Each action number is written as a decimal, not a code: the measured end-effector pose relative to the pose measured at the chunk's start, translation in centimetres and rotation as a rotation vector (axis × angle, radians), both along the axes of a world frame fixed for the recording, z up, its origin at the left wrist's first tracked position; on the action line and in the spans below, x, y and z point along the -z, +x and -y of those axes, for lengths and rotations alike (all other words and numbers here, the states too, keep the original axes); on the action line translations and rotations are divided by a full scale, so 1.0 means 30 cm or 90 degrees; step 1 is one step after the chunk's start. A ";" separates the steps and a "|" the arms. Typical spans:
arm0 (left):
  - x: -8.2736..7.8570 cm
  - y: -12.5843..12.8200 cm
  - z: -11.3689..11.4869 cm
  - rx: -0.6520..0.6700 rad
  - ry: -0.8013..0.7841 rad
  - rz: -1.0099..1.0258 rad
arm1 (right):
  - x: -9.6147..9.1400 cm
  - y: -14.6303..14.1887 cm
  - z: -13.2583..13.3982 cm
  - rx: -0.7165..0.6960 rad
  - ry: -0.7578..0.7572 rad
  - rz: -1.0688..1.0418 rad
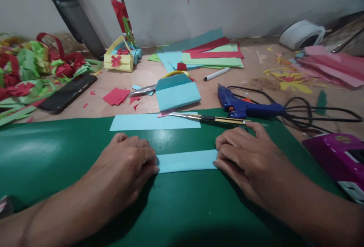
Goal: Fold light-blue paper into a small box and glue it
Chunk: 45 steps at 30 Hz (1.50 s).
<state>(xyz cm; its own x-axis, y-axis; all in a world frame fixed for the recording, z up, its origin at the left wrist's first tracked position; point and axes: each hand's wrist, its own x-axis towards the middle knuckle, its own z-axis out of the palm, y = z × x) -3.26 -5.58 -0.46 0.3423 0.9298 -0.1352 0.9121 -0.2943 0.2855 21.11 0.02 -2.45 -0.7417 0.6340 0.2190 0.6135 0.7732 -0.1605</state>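
Observation:
A light blue paper strip (186, 161) lies across the green mat, one end under each hand. My left hand (127, 160) is closed on its left end, thumb and fingers pressed together. At the right end, my right hand (241, 152) pinches the strip, its little finger raised by the craft knife. Just beyond lies a second light blue strip (142, 122). The craft knife (212, 118) rests with its blade over that strip's right part. Behind stands a folded blue paper piece (178, 93), partly covering scissors (143, 90).
On the right are a blue glue gun (247, 107) with a looped black cable and a magenta device (338, 156). A phone (68, 93), red paper squares (116, 96), a yellow paper basket (118, 61), a marker (216, 74) and coloured sheets (210, 59) lie toward the wall.

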 end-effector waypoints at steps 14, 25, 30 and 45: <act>-0.025 -0.004 0.009 0.263 0.027 -0.129 | -0.008 -0.017 0.030 -0.226 0.148 0.107; -0.014 0.010 0.007 0.279 0.107 -0.180 | -0.022 0.004 0.017 -0.256 0.160 0.167; -0.011 0.003 0.008 0.292 0.125 -0.165 | -0.031 0.057 0.018 -0.236 0.201 0.160; 0.022 -0.016 0.013 0.311 0.189 -0.155 | -0.012 0.158 0.049 -0.185 0.315 0.220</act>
